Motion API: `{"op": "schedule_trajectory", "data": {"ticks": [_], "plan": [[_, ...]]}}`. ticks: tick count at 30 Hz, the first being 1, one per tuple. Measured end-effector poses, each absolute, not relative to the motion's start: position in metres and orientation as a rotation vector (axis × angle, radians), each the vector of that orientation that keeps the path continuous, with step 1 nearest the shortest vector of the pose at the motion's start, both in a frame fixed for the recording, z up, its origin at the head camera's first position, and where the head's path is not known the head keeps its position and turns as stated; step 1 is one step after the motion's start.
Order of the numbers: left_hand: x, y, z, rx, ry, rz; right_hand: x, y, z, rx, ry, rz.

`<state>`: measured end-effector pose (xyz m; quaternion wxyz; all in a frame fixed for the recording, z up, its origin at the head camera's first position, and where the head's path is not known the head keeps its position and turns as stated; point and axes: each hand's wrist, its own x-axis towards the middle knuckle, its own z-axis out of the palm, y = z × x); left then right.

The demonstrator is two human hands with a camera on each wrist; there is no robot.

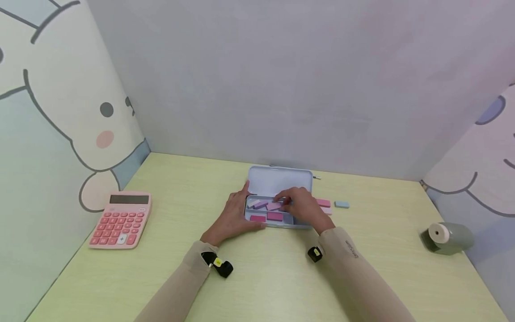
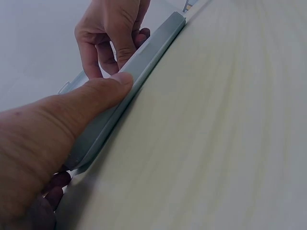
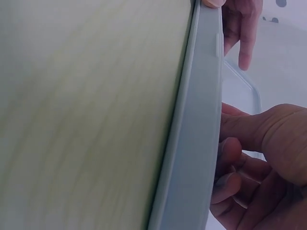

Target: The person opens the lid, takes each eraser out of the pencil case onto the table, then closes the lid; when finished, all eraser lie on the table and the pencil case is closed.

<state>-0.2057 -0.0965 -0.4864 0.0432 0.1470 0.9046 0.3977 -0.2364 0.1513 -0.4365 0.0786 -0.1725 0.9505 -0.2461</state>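
One likely steadying grip: left hand [image 1: 233, 218] clasps the hinged tin [image 1: 273, 179] at left; whether right hand [image 1: 302, 205] pinches the lilac block [image 1: 273, 206], I cannot tell.

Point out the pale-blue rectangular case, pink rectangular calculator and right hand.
Pale-blue rectangular case [image 1: 280, 179]: head view, inside of lid.
Pink rectangular calculator [image 1: 120, 220]: head view, keypad.
Right hand [image 1: 301, 204]: head view, back.

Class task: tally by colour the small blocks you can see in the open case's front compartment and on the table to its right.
Deep pink blocks in the front compartment: 2
Lighter pink blocks on the table: 2
Blue block on the table: 1
Total: 5 visible; the right hand may hide more.
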Motion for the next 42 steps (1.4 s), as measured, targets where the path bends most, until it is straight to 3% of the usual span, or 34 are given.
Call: {"op": "schedule_trajectory", "data": {"ticks": [26, 42], "plan": [[-0.206, -0.096, -0.486, 0.452, 2.771, 1.199, -0.228, 0.163, -0.434, -0.432, 2.828, -0.922], [-0.207, -0.097, -0.487, 0.467, 2.781, 1.208, -0.22, 0.211, -0.429, -0.416, 2.93, -0.924]]}}
